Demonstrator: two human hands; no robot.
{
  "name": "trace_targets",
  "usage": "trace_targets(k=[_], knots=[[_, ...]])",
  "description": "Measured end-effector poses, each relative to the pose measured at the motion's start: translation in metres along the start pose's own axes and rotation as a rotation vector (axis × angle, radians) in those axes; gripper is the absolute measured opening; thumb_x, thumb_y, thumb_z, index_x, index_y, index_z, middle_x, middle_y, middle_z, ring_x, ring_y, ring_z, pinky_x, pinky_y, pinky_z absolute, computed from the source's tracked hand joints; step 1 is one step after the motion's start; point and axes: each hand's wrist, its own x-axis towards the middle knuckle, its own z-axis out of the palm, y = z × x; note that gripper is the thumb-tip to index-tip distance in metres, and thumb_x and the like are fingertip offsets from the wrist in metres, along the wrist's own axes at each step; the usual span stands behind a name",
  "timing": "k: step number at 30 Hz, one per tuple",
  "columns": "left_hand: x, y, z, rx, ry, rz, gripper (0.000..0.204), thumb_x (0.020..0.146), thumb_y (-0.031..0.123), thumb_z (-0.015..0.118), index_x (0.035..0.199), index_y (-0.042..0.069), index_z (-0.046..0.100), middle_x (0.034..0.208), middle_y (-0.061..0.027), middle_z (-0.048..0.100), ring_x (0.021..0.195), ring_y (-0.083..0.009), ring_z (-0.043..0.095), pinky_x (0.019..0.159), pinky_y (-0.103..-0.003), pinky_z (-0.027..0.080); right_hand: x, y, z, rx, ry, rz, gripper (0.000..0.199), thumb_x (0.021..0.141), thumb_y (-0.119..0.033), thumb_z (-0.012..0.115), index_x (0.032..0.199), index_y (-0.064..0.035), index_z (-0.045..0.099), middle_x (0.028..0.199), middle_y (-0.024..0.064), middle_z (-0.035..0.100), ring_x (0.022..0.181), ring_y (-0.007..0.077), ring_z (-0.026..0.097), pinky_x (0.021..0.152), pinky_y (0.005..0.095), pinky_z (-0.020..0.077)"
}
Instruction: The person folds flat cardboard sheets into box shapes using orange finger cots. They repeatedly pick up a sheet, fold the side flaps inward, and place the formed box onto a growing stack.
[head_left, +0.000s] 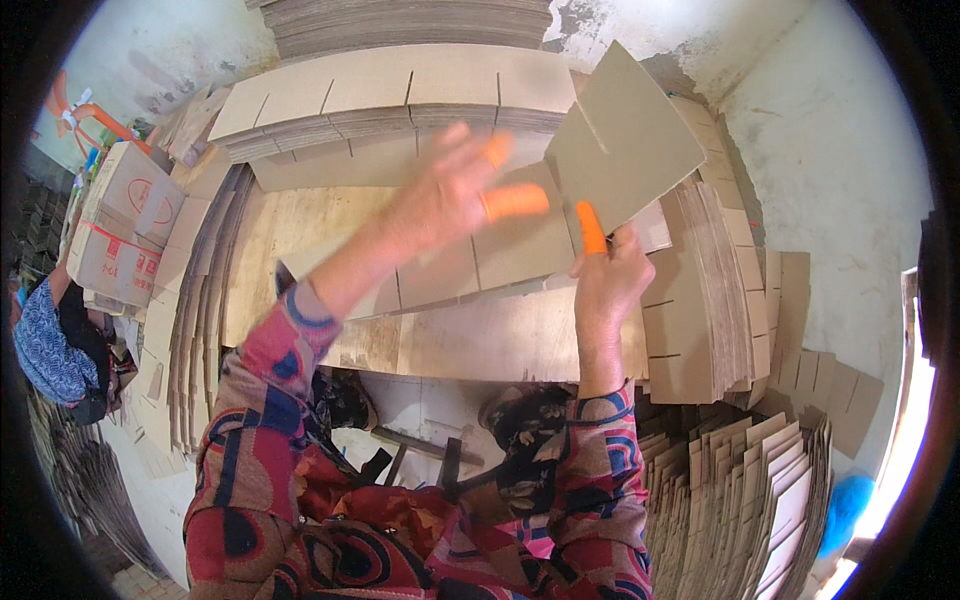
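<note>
My right hand point(612, 275) grips a slotted cardboard divider strip point(625, 135) by its lower edge, with an orange finger cover at the grip. That piece stands tilted up above the board. Beside it, another length of slotted cardboard point(515, 240) slants across the wooden board point(480, 335); whether the two are joined, I cannot tell. My left hand point(450, 195) hovers over this cardboard, slightly blurred. Its fingers are apart and hold nothing, and two wear orange covers. Past it lies a long stack of slotted strips point(410, 85).
Cardboard strips stand stacked at the left point(205, 300) and right point(700, 290) of the board. More cardboard pieces point(740, 490) stand upright at lower right. A printed carton point(125, 225) sits at far left, near patterned blue cloth point(55, 340). A blue bag point(848, 510) lies far right.
</note>
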Motion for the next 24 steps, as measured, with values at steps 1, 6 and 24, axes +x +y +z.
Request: trace_targets(k=[1,6,24], knots=[[0.007,-0.021,0.002,0.094,0.020,-0.064,0.061,0.072,0.040,0.076,0.109,-0.006,0.058,0.104,-0.0131,0.063,0.083,-0.0297,0.056,0.072,-0.039,0.048,-0.002,-0.001,0.000,0.003,-0.016,-0.023,0.014,0.076,0.008,0.061,0.070,0.0005,0.051,0.057,0.0113,0.052,0.047,0.0160,0.049,0.045,0.0306,0.0403],[0.024,-0.091,0.010,0.501,-0.394,-0.290,0.037,0.085,0.026,0.064,0.105,-0.004,0.060,0.101,-0.0126,0.061,0.101,-0.0277,0.053,0.085,-0.040,0.042,-0.004,-0.008,-0.001,0.146,-0.078,0.061,0.010,0.073,0.010,0.053,0.076,0.0017,0.057,0.062,0.0059,0.056,0.055,0.0080,0.051,0.048,0.0250,0.0417],[0.015,-0.107,0.009,0.262,-0.043,-0.010,0.023,0.080,0.010,0.065,0.102,0.007,0.062,0.099,-0.0044,0.060,0.089,-0.0220,0.054,0.082,-0.033,0.046,-0.011,0.000,0.012,0.060,-0.061,-0.076,0.018,0.083,0.007,0.064,0.073,0.0016,0.050,0.065,0.0124,0.054,0.056,0.0146,0.041,0.052,0.0272,0.0409]])
